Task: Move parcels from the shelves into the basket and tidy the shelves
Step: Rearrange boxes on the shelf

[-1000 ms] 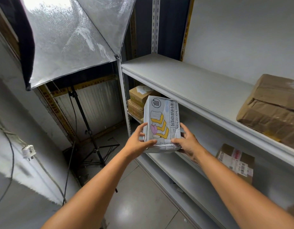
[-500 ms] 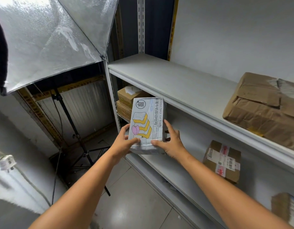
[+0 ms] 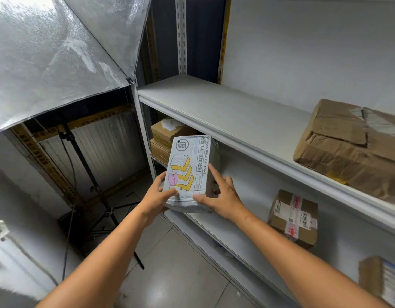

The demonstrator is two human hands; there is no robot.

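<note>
Shelves (image 3: 247, 121): upper one carries a big brown wrapped parcel (image 3: 356, 147) at right; lower one has a taped carton (image 3: 292, 216), well apart from my hands. Toast parcel (image 3: 188, 172) is off the shelf, held in front of its left end, long axis near upright. Left hand (image 3: 155, 197) pinches the lower left corner; right hand (image 3: 223, 196) has its grip spread along the right side, thumb on the front. I see no basket, so I'd judge the carry goes away from the shelves.
</note>
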